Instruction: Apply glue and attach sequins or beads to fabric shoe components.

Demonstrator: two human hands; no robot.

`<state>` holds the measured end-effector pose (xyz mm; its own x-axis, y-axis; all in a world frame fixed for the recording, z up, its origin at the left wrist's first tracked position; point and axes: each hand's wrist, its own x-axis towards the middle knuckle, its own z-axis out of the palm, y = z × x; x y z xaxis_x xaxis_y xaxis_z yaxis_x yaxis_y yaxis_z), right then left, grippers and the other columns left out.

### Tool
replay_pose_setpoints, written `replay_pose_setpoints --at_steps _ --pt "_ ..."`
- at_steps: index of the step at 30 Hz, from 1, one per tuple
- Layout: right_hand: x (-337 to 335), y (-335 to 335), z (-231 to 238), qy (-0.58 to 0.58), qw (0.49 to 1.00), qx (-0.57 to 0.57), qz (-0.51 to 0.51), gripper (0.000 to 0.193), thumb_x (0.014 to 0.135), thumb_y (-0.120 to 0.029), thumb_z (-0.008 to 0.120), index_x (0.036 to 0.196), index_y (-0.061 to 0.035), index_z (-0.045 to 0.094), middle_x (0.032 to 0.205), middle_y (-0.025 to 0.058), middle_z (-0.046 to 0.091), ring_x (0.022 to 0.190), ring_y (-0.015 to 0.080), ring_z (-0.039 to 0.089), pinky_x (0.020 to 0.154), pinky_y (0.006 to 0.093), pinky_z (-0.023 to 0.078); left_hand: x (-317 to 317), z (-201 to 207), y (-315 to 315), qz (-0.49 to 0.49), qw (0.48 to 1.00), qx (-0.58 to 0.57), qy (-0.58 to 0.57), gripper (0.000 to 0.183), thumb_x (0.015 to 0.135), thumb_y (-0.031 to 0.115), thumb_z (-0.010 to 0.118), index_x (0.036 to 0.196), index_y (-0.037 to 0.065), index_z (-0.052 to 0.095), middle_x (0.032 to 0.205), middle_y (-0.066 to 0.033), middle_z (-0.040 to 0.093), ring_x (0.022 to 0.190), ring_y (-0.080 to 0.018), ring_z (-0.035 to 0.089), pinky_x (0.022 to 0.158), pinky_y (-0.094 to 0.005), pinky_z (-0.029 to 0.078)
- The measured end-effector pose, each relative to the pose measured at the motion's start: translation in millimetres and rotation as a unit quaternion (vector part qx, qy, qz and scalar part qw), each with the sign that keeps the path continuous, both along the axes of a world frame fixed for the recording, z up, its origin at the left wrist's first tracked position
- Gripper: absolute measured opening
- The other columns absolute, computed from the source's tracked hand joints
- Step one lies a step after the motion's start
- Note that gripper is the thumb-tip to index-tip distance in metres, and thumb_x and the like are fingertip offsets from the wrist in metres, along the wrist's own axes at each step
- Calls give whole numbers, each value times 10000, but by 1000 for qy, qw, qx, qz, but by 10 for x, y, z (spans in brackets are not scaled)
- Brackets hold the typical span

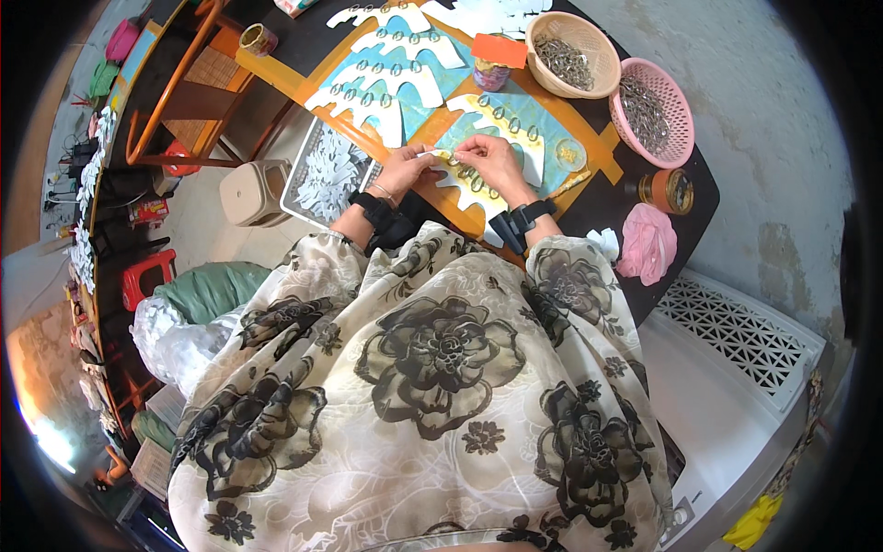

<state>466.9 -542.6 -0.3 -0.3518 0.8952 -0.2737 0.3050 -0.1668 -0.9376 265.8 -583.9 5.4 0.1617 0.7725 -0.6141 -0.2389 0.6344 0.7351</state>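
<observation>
Floral-print lap (432,386) nearest; at twelve o'clock, left hand (402,170) and right hand (494,158) each pinch the white scalloped card (469,179), grip closed, on the surface (635,230).

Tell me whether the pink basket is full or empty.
Partly full. The pink basket stands upright on the table's far right, and a heap of small dark metal pieces covers its bottom, with the inner wall bare above them.

Both forearms reaching forward, left hand (402,170) and right hand (492,158) close together, fingertips seemingly pinched
</observation>
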Motion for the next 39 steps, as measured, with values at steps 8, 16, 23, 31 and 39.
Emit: replay_pose_setpoints --at_steps 8,16,23,31,39 --pt "11 -72 -9 -18 999 -5 -42 129 832 -119 740 896 -11 710 766 44 696 701 97 625 655 259 508 70 -56 7 -15 1000 5 -10 263 898 8 653 1154 -26 606 1047 -103 686 870 -152 692 813 -252 578" --pt "-1 -109 -102 18 998 9 -58 119 840 -106 728 910 -12 707 782 36 699 709 90 623 662 250 505 91 -116 -24 -1 999 0 -36 286 866 5 701 1141 -26 628 1030 -91 697 865 -148 688 808 -254 573" --pt "1 -118 -90 26 998 14 -61 119 855 -103 713 924 -7 699 782 29 693 716 86 617 673 247 503 160 -2 2 -1 1000 3 9 296 857 25 719 1136 -20 635 1011 -85 708 827 -139 687 762 -251 573" --pt "16 -65 -128 59 997 8 -53 86 875 -66 694 925 -4 662 831 31 687 762 96 621 702 253 505 170 -14 40 8 1000 27 -8 364 844 33 731 1181 -33 611 976 -82 711 781 -127 680 701 -237 554" --pt "9 -118 -152 58 997 25 -51 83 887 -60 680 933 0 645 850 35 686 792 100 636 726 253 512 207 3 -12 14 999 50 12 323 805 56 764 1095 -19 644 958 -60 699 808 -121 670 722 -251 545"
